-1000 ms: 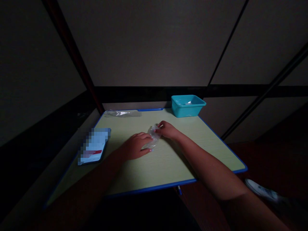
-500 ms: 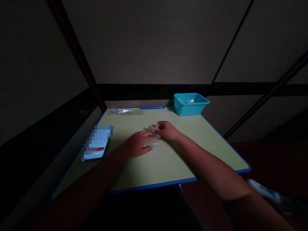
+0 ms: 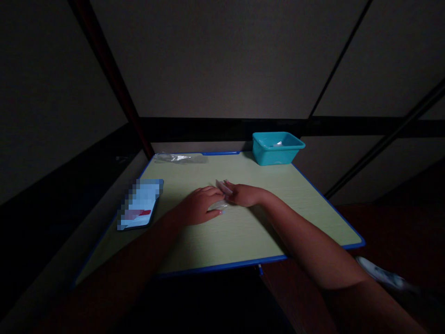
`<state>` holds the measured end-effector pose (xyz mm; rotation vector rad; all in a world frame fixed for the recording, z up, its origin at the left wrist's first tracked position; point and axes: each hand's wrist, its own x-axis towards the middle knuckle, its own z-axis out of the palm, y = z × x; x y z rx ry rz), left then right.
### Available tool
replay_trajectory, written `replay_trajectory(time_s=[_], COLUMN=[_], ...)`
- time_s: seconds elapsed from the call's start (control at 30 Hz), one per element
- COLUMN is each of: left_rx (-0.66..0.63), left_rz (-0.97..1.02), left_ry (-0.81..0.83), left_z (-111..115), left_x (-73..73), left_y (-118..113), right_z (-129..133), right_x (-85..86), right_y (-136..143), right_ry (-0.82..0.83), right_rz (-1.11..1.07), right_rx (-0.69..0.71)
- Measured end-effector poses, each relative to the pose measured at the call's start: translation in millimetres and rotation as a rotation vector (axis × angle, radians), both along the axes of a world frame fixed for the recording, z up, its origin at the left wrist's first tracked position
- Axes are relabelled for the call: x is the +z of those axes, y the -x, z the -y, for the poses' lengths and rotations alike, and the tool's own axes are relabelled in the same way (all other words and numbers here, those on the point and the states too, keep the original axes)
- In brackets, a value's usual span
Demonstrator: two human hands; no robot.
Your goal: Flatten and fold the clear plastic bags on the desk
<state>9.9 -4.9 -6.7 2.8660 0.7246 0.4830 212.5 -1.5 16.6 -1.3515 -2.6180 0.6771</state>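
Crumpled clear plastic bag (image 3: 223, 187): one, small, near the middle of the surface (image 3: 260, 232), between the two hands; a whitish folded part stands up, and a clear part lies lower, towards the near side. Contents, if any, cannot be told.

Left hand (image 3: 200, 206): palm down, fingers resting over the bag; grip wide, thumb set apart from the fingers with clear plastic showing in the gap.

Right hand (image 3: 247, 195): back turned up, wrist bent; grip narrow, holding the folded part, fingertips partly hidden.

Surface: pale yellow-green top, blue edging.

Long clear plastic sleeve (image 3: 181, 159): flat, far left corner, well apart from the hands.

Smartphone (image 3: 141, 202): left side, screen lit, partly pixelated.

Turquoise plastic basin (image 3: 276, 157): rectangular, far right corner, a small whitish piece (image 3: 278, 144) inside.

Shoe (image 3: 380, 272): light-coloured, lower right, beyond the surface.
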Motion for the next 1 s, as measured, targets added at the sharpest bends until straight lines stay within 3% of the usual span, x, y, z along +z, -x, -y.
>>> replay_trajectory(time_s=[0.23, 0.53, 0.63, 0.73, 0.83, 1.0], left_rx=[0.01, 0.09, 0.23, 0.341, 0.35, 0.363], left_rz=[0.032, 0.14, 0.207, 0.322, 0.449, 0.589], left_ry=[-0.02, 0.027, 0.151, 0.391, 0.552, 0.659], left_z=[-2.2, -11.6, -13.0, -14.6, -19.4, -27.8], left_x=[0.6, 10.3, 10.0, 6.4, -0.9, -12.4], left_y=[2.6, 11.5, 11.9, 11.5, 11.0, 9.6], right_z=[3.0, 5.0, 2.3, 1.4, 3.2, 8.1], right_x=[4.5, 7.2, 1.8, -2.6, -6.2, -11.0], right_y=[4.5, 7.2, 9.0, 9.8, 9.8, 10.2], right_ry=[0.103, 0.083, 0.041, -0.005, -0.032, -0.045], right_rz=[0.14, 0.161, 0.111, 0.066, 0.07, 0.13], right_rx=[-0.025, -0.149, -0.166, -0.14, -0.082, -0.002])
